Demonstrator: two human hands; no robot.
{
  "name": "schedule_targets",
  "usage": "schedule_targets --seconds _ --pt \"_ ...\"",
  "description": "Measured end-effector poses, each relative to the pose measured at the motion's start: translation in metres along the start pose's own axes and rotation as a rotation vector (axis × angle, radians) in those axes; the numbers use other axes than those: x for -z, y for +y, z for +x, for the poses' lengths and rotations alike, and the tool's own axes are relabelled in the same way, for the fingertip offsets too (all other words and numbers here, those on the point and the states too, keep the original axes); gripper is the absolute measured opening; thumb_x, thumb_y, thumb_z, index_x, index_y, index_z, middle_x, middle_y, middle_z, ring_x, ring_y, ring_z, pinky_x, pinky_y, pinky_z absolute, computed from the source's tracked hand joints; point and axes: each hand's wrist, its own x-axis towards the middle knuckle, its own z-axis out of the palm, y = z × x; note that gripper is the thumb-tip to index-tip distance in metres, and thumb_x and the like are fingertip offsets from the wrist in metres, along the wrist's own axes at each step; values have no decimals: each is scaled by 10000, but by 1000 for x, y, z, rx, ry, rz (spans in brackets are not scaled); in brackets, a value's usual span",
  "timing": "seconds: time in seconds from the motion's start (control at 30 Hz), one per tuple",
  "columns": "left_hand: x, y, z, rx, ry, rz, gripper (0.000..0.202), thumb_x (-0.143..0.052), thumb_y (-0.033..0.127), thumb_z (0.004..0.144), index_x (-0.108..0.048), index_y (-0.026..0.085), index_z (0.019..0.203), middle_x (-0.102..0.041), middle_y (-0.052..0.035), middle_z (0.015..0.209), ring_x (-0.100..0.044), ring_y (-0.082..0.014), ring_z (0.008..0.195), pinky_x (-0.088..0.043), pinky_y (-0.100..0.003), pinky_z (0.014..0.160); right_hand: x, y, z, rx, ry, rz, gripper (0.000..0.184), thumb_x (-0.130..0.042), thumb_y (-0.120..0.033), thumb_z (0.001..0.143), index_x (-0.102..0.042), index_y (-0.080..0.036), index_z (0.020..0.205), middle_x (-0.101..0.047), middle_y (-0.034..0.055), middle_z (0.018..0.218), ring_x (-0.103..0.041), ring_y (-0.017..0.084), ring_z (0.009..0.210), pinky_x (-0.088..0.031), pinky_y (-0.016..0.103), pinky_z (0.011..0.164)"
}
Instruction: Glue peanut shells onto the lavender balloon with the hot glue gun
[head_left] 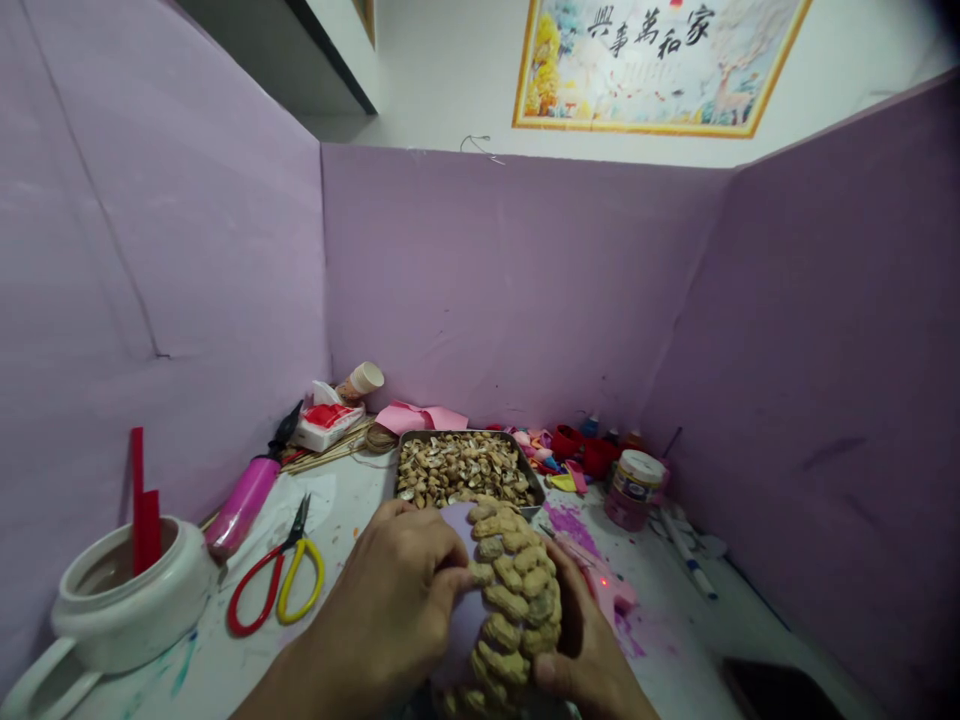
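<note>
A rounded lilac object (463, 625) stands in front of me, its right part covered with overlapping peanut shells (510, 600). My right hand (589, 635) is wrapped round its right side, with the thumb low on the shells. From the left, my left hand (397, 580) pinches one peanut shell (481, 574) against the lilac surface at the edge of the covered part. The object's underside is hidden. Just behind it, a metal tray (537, 493) holds many loose shells. Close to my right hand lies a pink glue gun (613, 588) with a red light on.
On the left are red-and-yellow-handled scissors (276, 585), a white pot (135, 610) and a magenta pump (244, 505). A lidded jar (634, 488) and a marker (694, 570) lie right. A dark flat item (780, 690) is at front right. Purple panels (517, 280) enclose the table.
</note>
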Motion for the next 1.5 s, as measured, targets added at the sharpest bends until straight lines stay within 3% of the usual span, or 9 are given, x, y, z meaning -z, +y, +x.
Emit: schedule_targets --seconds 0.3,0.53,0.7,0.8,1.03,1.17,1.5 --pt "-5 5 -5 24 74 140 159 -485 196 768 -561 189 628 -603 -33 699 -497 -201 746 -390 -367 687 -4 -5 0 -13 7 -23 1009 -843 -497 345 -384 -273 1215 -526 100 1270 -444 340 1202 -384 419 967" --pt "-9 6 -8 -4 99 207 165 -453 168 768 -559 185 643 -599 -50 717 -500 -219 767 -397 -400 714 -5 -7 -1 -6 29 -32 1025 -845 -503 328 -387 -244 1208 -526 129 1255 -449 364 1186 -382 452 957" --pt "-8 10 -8 -37 115 249 152 -454 168 761 -553 184 646 -597 -43 696 -512 -207 719 -384 -430 752 -3 -5 -2 -14 12 -33 1021 -843 -497 348 -381 -269 1229 -536 102 1258 -452 345 1190 -392 438 952" --pt "-2 11 -9 -41 112 218 137 -475 213 766 -561 188 663 -595 -30 678 -520 -195 696 -384 -427 763 -3 -6 -1 -16 -18 13 996 -852 -468 351 -406 -270 1219 -541 97 1256 -456 346 1191 -384 447 962" --pt "29 1 -3 132 219 -1 220 -475 325 788 -585 206 639 -617 6 650 -551 -160 663 -395 -285 607 8 -7 1 -87 -53 131 1012 -869 -446 293 -430 -293 1191 -489 104 1314 -415 359 1229 -378 457 960" --pt "35 0 -1 167 180 -96 164 -513 268 753 -595 205 627 -619 29 626 -553 -136 620 -395 -255 571 11 -11 0 -108 -97 71 1060 -861 -485 264 -410 -301 1206 -469 106 1338 -400 354 1241 -358 461 974" --pt "16 5 -7 -97 3 -86 158 -517 103 727 -633 203 685 -631 10 732 -544 -151 765 -387 -329 768 15 -7 1 -108 -110 73 1080 -870 -461 267 -394 -289 1221 -477 123 1330 -413 369 1228 -373 460 961"
